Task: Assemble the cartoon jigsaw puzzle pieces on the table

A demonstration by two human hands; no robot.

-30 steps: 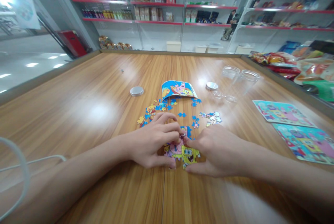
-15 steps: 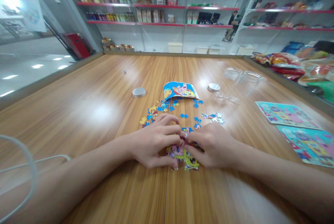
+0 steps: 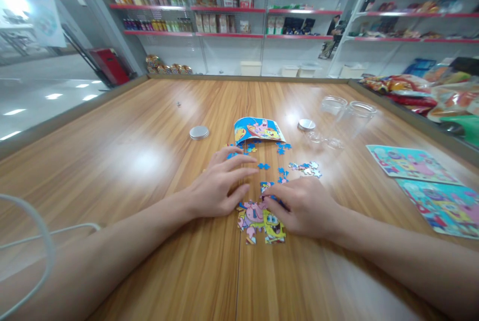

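Observation:
My left hand (image 3: pixel 223 185) is open with fingers spread, to the left of a partly joined jigsaw puzzle (image 3: pixel 255 216) showing pink and yellow cartoon figures. Part of the loose puzzle pieces (image 3: pixel 239 151) lies hidden behind that hand. Thumb and index finger of my right hand (image 3: pixel 305 206) are closed on a puzzle piece (image 3: pixel 266 188) at the puzzle's upper edge; the fingers cover some of it. Blue loose pieces (image 3: pixel 263 166) lie just beyond both hands, with a pale cluster of pieces (image 3: pixel 310 168) to the right. A curved picture sheet (image 3: pixel 260 130) stands behind them.
Two clear jars (image 3: pixel 354 116) stand at right, beside a silver lid (image 3: pixel 307 125); another silver lid (image 3: pixel 199 133) lies left. Two picture cards (image 3: pixel 413 163) overlap at the right. A white cable (image 3: pixel 41 241) loops near my left forearm. Shelves of goods (image 3: pixel 230 9) line the back.
My left hand has lifted off the joined puzzle and moved left, its fingers spreading. More of the pink figure now shows. The right hand has stayed nearly in place.

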